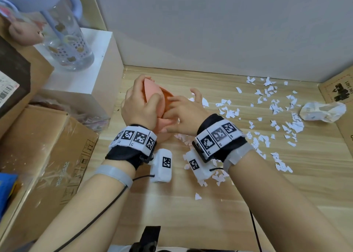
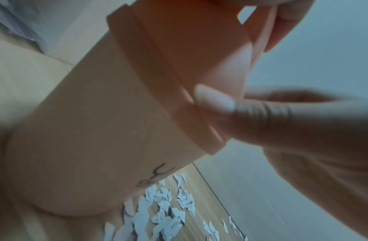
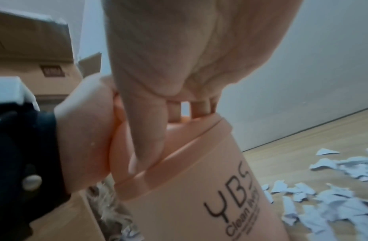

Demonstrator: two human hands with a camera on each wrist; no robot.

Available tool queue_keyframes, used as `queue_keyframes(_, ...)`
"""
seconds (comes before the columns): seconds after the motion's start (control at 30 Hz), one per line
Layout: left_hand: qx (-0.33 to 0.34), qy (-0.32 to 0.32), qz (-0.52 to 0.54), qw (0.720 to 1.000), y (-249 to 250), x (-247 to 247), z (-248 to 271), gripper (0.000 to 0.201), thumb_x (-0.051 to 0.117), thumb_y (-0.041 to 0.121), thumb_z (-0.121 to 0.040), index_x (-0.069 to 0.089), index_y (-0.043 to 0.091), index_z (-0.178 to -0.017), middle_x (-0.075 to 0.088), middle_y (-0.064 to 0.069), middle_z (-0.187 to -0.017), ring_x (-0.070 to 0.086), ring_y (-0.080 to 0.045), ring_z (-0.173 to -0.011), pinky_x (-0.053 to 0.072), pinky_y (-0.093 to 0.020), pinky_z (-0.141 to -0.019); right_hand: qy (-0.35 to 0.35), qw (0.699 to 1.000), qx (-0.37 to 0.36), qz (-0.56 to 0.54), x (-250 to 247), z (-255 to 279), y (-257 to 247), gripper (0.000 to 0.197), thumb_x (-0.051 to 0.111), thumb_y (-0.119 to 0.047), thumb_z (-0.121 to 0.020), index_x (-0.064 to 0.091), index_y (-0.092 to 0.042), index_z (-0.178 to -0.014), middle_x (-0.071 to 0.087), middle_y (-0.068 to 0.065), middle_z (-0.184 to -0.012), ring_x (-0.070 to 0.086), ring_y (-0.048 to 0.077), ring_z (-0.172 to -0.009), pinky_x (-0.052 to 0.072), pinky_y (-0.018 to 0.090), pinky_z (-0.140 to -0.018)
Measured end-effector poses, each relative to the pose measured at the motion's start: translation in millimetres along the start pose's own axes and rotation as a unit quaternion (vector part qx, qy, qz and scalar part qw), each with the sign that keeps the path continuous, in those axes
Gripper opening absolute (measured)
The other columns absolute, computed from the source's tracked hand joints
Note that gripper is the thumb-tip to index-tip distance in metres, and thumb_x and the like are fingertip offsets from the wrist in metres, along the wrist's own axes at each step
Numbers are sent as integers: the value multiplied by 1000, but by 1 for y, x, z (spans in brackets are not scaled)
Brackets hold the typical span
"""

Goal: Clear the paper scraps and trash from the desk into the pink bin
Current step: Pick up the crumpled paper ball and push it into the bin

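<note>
desk (image 1: 191, 213): wood top, wall behind. Boxes stacked on the left edge.
cardboard box (image 1: 44, 156): biggest item, left of the hands, not part of the job.
paper scraps (image 1: 277, 117): white bits spread across the right half, some just under the right wrist. Nearly all uncleared, so I'd call the task barely started.
pink bin (image 1: 162, 102): small desktop bin, standing on the desk between both hands, left of the scrap field. Swing lid tipped up on edge.
crumpled wrapper (image 1: 322, 111): white wad at far right, well apart from the bin.
left hand (image 1: 139, 106): wrapped round the bin's top and lid from the left, fingers curled on it.
right hand (image 1: 183, 114): fingers curled over the rim and into the opening; thumb runs down the collar in the right wrist view.
step: looks like opening or pulling the lid.
how: left hand steadies the body, right lifts the lid straight off, no twisting. Keep the bin upright. Park it close to the scraps, then sweep them to the rim rather than picking singly.
risk: light bin, could tip if pulled one-sided.
</note>
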State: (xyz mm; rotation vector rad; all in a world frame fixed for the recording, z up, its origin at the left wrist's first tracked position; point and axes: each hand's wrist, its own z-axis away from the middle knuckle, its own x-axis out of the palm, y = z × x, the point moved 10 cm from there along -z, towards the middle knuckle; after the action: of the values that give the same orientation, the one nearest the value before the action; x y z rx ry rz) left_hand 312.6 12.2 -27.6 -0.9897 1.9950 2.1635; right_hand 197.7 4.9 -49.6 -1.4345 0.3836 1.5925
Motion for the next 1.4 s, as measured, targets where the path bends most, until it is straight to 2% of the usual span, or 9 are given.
queue_keyframes(0.17, -23, 35, -22, 999, 8, 15, 6, 58, 37, 43, -64, 47, 36, -121, 58, -4, -119, 52, -30, -104, 41, -43, -92, 254, 954, 85, -132, -47, 60, 83, 34, 60, -46, -78, 56, -43, -111, 47, -10, -128, 36, 9, -125, 9, 35, -98)
queue_keyframes(0.47, -49, 75, -32, 995, 31, 66, 17, 55, 36, 38, -69, 47, 34, -122, 56, -11, -121, 51, -35, -106, 40, -43, -91, 303, 750, 536, -240, -2, 211, 339, 73, 67, -21, -69, 34, -56, -124, -6, 5, -155, 9, 31, -141, 20, 50, -113)
queue_keyframes(0.57, -56, 80, -31, 995, 32, 73, 18, 53, 37, 37, -69, 46, 36, -121, 57, -9, -120, 52, -36, -104, 42, -44, -89, 260, 750, 547, -265, 17, 222, 410, 88, 62, -28, -54, 19, -77, -112, 16, 8, -153, 38, 38, -129, 38, 59, -100)
queue_keyframes(0.67, -51, 90, -27, 994, 31, 73, 17, 51, 37, 36, -67, 46, 38, -117, 60, -4, -118, 54, -35, -101, 45, -45, -87, 195, 768, 560, -241, 5, 229, 414, 59, 62, -12, -72, 49, -44, -119, 11, 9, -154, 18, 34, -139, 28, 54, -109)
queue_keyframes(0.87, -55, 90, -14, 994, 34, 74, 20, 51, 36, 38, -66, 44, 40, -117, 60, -2, -119, 53, -32, -103, 44, -43, -88, 36, 793, 541, -276, 33, 225, 420, 42, 48, -9, -90, 40, -2, -131, 37, 21, -142, 42, 36, -121, 37, 37, -97)
queue_keyframes(1.07, -53, 85, -13, 995, 37, 74, 21, 52, 35, 38, -68, 44, 37, -119, 58, -7, -120, 53, -32, -100, 41, -39, -82, 155, 823, 543, -56, -23, 212, 389, 33, 60, -15, -78, 60, -26, -109, 38, 5, -138, 26, 23, -131, 22, 48, -104)
queue_keyframes(1.2, -49, 62, -17, 997, 36, 75, 18, 50, 36, 38, -69, 44, 36, -118, 57, -8, -117, 52, -32, -97, 43, -41, -81, 396, 807, 334, -282, -76, 173, 314, 22, 61, -12, -78, 62, -30, -66, 58, 0, -107, 53, 26, -113, 40, 44, -99)
queue_keyframes(1.3, -42, 33, -2, 999, 34, 75, 15, 53, 38, 38, -67, 47, 33, -119, 56, -10, -117, 51, -33, -102, 44, -43, -85, 408, 764, 175, -468, -102, 143, 238, 31, 65, -2, -76, 46, -25, -66, 57, -5, -84, 59, 14, -91, 49, 18, -79)
queue_keyframes(1.4, -33, 4, -3, 999, 30, 75, 13, 54, 38, 43, -62, 48, 36, -115, 56, -9, -118, 50, -34, -106, 45, -49, -90, 329, 695, 64, -636, -108, 110, 171, 30, 64, -3, -79, 42, -25, -78, 58, -2, -87, 60, 15, -78, 52, 26, -63)
